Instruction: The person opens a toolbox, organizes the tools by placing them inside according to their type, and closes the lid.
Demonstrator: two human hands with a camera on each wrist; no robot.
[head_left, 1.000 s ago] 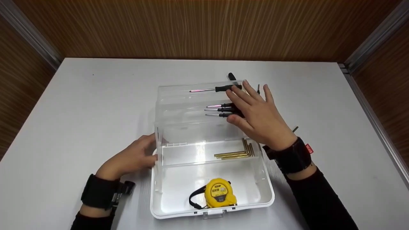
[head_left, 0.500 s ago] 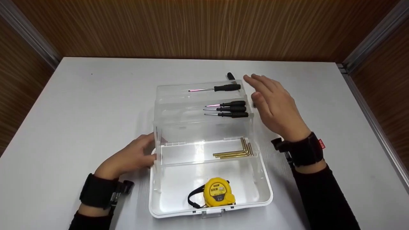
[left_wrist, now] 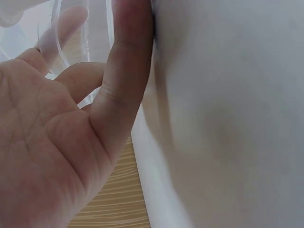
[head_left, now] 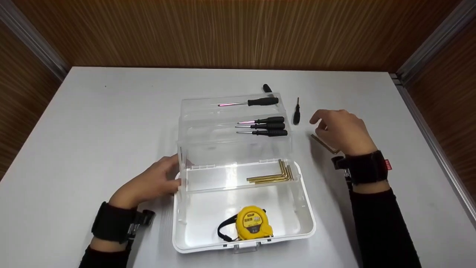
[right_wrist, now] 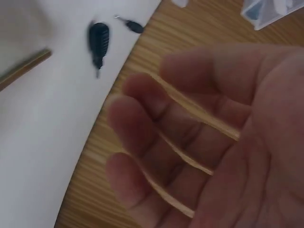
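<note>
The clear toolbox point(head_left: 238, 149) holds screwdrivers point(head_left: 266, 126), hex keys point(head_left: 271, 176) and a tape measure point(head_left: 251, 223); the left hand point(head_left: 152, 184) rests open against it, while the right hand point(head_left: 342, 132), empty and relaxed, has withdrawn beside it.

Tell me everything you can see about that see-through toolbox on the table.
The clear plastic toolbox stands open on the white table, its tiers stepped back. The upper trays hold black-handled screwdrivers, a lower tray brass-coloured hex keys, the white bottom a yellow tape measure. The left hand touches its left side.
</note>
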